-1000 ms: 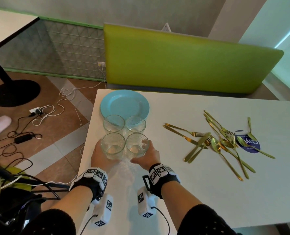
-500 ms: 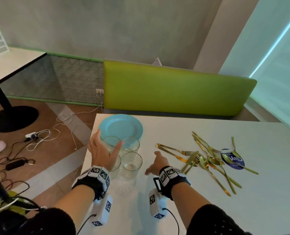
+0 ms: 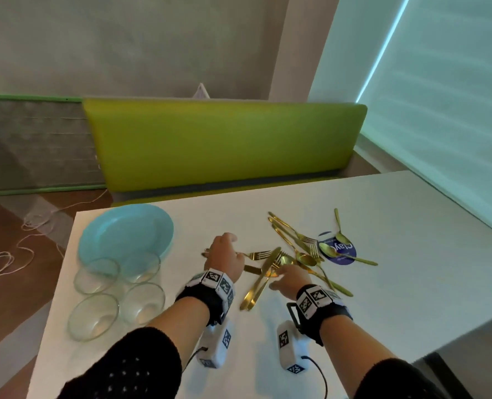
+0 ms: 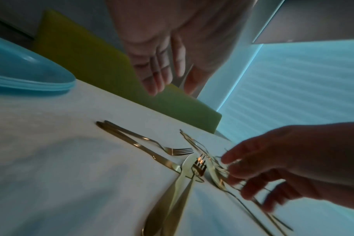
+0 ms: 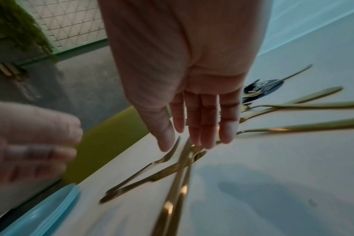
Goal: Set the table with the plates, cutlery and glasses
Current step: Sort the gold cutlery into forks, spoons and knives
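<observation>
Both hands released — left hand [image 3: 224,256], right hand [image 3: 289,280] hover over the cutlery [image 3: 296,254] right of the plates [image 3: 126,228]; thin, stiff, slippery — we pinch mid-handle

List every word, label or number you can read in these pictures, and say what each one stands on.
"Clay": on the round dark blue sticker on the white table, seen upside down and partly covered by gold spoons.
The wrist bands carry black-and-white square marker patterns, with no readable words or numbers.
</observation>
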`<state>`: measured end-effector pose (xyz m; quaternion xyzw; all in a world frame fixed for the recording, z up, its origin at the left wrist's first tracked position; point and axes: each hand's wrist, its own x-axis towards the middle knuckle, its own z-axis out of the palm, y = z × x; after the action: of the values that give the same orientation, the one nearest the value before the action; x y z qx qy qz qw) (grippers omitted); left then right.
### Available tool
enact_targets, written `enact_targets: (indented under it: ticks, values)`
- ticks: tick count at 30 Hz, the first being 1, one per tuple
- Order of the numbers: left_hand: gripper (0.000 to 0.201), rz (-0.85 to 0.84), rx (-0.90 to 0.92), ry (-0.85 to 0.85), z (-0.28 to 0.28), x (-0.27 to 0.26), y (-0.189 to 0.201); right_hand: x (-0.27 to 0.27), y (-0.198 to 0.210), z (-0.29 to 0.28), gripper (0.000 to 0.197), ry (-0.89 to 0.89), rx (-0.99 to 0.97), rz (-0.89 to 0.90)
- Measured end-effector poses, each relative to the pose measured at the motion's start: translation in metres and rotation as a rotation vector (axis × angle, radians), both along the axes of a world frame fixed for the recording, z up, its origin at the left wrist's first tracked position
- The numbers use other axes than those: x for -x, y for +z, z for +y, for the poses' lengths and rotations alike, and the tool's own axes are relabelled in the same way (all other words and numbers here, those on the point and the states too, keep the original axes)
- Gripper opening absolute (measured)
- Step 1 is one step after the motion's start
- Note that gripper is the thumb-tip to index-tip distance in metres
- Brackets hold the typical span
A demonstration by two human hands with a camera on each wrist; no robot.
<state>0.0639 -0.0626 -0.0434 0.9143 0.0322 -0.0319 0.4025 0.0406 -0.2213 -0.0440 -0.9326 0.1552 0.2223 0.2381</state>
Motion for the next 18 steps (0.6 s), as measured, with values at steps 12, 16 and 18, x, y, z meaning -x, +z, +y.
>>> enact_targets:
  ticks: [12, 16, 18]
  values:
    - [0.042, 0.337, -0.547, -0.241, -0.034, -0.081, -0.061, -0.031, -0.034, -0.062, 0.015, 0.072, 0.033, 0.067]
    - [0.039, 0.339, -0.596, -0.297, -0.029, -0.086, -0.069, -0.030, -0.042, -0.056, 0.025, 0.065, 0.008, 0.101]
    - [0.036, 0.324, -0.624, -0.324, -0.027, -0.089, -0.072, -0.029, -0.047, -0.053, 0.026, 0.031, -0.023, 0.095]
